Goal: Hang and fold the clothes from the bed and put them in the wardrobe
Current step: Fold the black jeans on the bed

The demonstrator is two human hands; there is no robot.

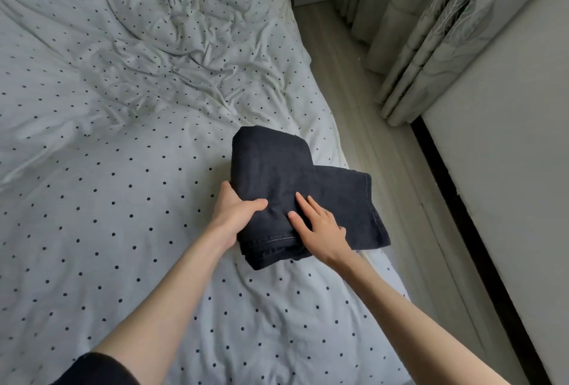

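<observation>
A dark folded pair of jeans (277, 169) lies near the right edge of the bed (107, 154), one leg end sticking out to the right past the stack. My left hand (237, 210) grips the left side of the folded stack, thumb on top and fingers tucked under. Flat on the upper layer rests my right hand (320, 229), its fingers straight and spread. No other clothes show on the bed.
The bed has a rumpled white cover with black dots. To its right runs a narrow strip of pale wooden floor (363, 83). Grey patterned curtains (431, 30) hang at the upper right, and a pale flat panel (508, 169) with a black lower edge stands at the right.
</observation>
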